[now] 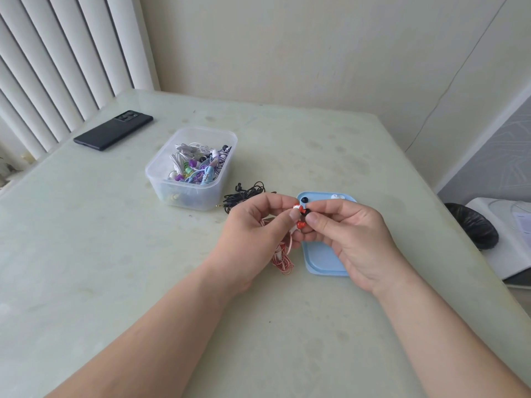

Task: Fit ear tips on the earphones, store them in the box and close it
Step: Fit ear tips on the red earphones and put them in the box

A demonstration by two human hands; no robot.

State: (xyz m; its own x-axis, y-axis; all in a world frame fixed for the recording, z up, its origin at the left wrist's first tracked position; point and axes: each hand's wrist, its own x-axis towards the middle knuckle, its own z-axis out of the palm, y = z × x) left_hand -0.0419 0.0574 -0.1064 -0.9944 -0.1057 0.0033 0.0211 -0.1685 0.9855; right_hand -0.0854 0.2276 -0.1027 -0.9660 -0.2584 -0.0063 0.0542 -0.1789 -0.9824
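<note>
My left hand (258, 225) pinches the red and white earphones (298, 209) by an earbud, and their striped cable (283, 259) hangs down to the table. My right hand (347, 234) pinches a black ear tip (307, 213) against that earbud. A second red earbud (301, 224) shows just below, between the two hands. The clear plastic box (184, 193) stands open behind, holding several coloured earphones. Its light blue lid (321, 259) lies flat under my right hand, with another black ear tip (304, 200) and white ear tips (337, 196) on it.
Black earphones (247, 193) lie in a loose tangle between the box and the lid. A black phone (113, 130) rests at the far left of the pale green table (115, 268). A wall and vertical blinds stand behind, and a white appliance (505, 234) is off the right edge.
</note>
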